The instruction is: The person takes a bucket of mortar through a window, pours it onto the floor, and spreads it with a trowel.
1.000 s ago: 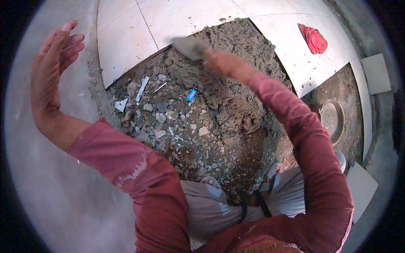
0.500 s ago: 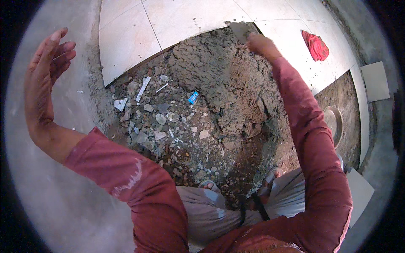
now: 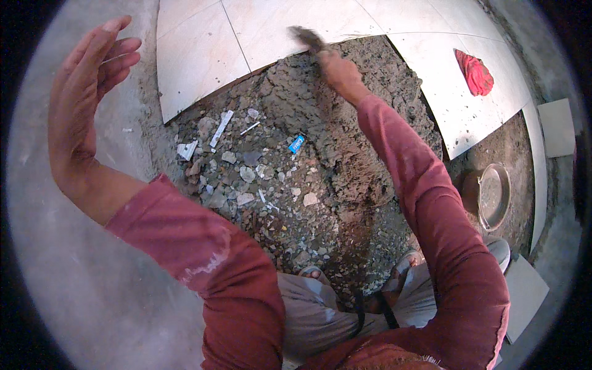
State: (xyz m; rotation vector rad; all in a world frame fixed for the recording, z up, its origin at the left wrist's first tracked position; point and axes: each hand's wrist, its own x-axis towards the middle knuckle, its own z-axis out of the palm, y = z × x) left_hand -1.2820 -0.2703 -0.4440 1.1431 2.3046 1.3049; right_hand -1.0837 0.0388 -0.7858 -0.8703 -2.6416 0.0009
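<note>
right hand (image 3: 342, 77): closed around a trowel (image 3: 308, 39) (blade blurred), held at the border between grey mortar (image 3: 385, 74) and pale floor tiles (image 3: 196, 61). left hand (image 3: 89, 86): raised over smooth floor (image 3: 139, 148), fingers loosely bent, slightly apart, well away from the trowel. toward the feet: rubble (image 3: 246, 175) with blue wrapper (image 3: 296, 144). farther right: red cloth (image 3: 475, 74) on tile, round bucket (image 3: 471, 192) on bare ground.

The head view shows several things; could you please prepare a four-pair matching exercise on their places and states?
1. red cloth
2. bucket
3. trowel
4. left hand

A. gripped by the right hand
B. raised, holding nothing
C. lying on pale tiles
D. standing on bare ground

Pairs: 1-C; 2-D; 3-A; 4-B
</note>
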